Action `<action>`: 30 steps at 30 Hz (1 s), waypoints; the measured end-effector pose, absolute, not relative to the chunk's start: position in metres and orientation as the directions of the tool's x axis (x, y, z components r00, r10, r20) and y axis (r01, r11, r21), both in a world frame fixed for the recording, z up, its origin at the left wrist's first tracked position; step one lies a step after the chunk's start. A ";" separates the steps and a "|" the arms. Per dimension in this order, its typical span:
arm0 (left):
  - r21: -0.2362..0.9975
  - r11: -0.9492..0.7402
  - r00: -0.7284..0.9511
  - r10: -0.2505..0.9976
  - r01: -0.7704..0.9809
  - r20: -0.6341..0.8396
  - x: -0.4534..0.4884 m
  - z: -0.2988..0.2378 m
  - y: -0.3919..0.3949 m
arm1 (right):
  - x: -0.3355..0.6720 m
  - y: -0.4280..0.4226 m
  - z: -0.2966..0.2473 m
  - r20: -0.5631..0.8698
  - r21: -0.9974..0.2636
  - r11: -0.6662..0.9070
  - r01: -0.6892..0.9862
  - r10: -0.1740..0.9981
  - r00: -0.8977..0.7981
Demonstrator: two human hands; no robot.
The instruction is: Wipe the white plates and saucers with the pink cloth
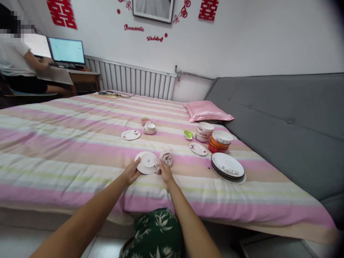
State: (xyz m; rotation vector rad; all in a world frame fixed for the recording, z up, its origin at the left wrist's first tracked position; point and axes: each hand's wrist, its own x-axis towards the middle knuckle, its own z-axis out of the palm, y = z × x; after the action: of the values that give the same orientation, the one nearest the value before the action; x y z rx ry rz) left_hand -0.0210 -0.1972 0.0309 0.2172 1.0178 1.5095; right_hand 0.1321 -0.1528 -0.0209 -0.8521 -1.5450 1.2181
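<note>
My left hand (132, 171) grips the left rim of a white plate (147, 162), which is turned so its underside with a small blue mark faces me. Against the plate's right edge, my right hand (165, 173) is closed on a pale pink cloth (166, 158), part of it bunched beyond my fingers. Just past the plate lies an oval white plate (130, 134) with red flowers. Behind that, small white bowls (149, 127) sit stacked beside a pink dish (145, 122).
To the right are a flowered plate stack (228, 165), orange and white bowls (220, 141), patterned bowls (204, 132), a green leaf-shaped dish (188, 134) and another oval plate (198, 149). A pink pillow (208, 111) leans near the grey headboard (282, 122). Someone sits at monitors, far left.
</note>
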 end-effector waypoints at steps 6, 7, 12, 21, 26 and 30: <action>0.704 0.103 -0.282 0.868 -0.702 -0.408 -0.020 0.035 -0.196 | 0.140 -0.143 -0.012 0.101 -0.985 0.033 -0.171 0.908 -0.406; 0.707 0.099 -0.285 0.869 -0.700 -0.404 -0.020 0.036 -0.196 | 0.140 -0.143 -0.011 0.088 -0.983 0.012 -0.185 0.907 -0.412; 0.715 0.093 -0.301 0.864 -0.693 -0.404 -0.021 0.039 -0.196 | 0.141 -0.147 -0.005 0.061 -0.973 -0.048 -0.225 0.889 -0.454; 0.757 0.183 -0.375 0.781 -0.627 -0.499 -0.023 0.039 -0.191 | 0.151 -0.140 0.006 0.008 -0.974 -0.123 -0.192 0.822 -0.569; 0.760 0.221 -0.387 0.755 -0.611 -0.530 -0.024 0.043 -0.188 | 0.152 -0.138 0.014 -0.025 -0.969 -0.157 -0.188 0.826 -0.563; 0.772 0.218 -0.370 0.779 -0.597 -0.506 -0.026 0.043 -0.189 | 0.151 -0.140 0.016 -0.006 -0.969 -0.138 -0.207 0.845 -0.535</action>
State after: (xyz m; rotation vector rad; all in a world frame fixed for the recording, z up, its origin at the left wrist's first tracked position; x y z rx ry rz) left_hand -0.0257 -0.1894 0.0433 0.1958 1.2954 1.4642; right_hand 0.1507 -0.1404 0.0164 -0.7603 -1.3691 1.7703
